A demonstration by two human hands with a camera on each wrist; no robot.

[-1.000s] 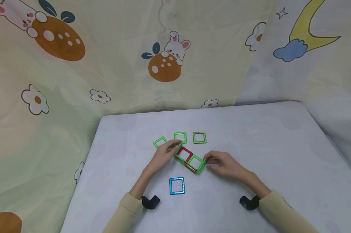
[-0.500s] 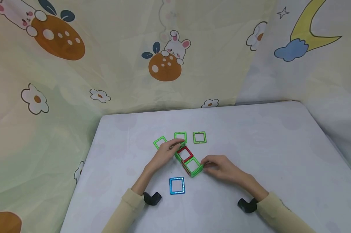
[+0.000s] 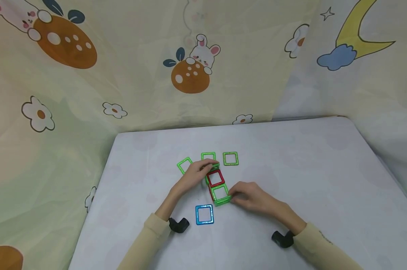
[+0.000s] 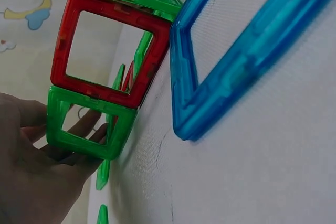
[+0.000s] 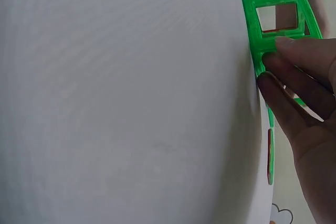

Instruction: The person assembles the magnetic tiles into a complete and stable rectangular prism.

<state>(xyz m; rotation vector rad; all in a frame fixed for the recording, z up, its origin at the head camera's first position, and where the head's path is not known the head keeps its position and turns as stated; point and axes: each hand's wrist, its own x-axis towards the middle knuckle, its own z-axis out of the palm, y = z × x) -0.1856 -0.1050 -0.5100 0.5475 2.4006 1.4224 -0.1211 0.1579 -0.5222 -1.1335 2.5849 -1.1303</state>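
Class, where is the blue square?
In the head view, the blue square lies on the table, below the joined squares, right of the left sleeve.

A pale table [image 3: 325, 168] with rounded far corners stands against a cream cloth [image 3: 250, 75] that hangs behind it and along its left side. On the cloth, a large orange fruit [image 3: 68, 43] with blue leaves is hugged by a white rabbit [image 3: 18, 13]; a smaller such pair sits near the top middle. Outlined white daisies [image 3: 39, 120] with brown centres are scattered about. At upper right, on a greyer panel, a yellow moon [image 3: 346, 33] touches a blue cloud [image 3: 336, 57], with a small star [image 3: 327, 14] nearby.
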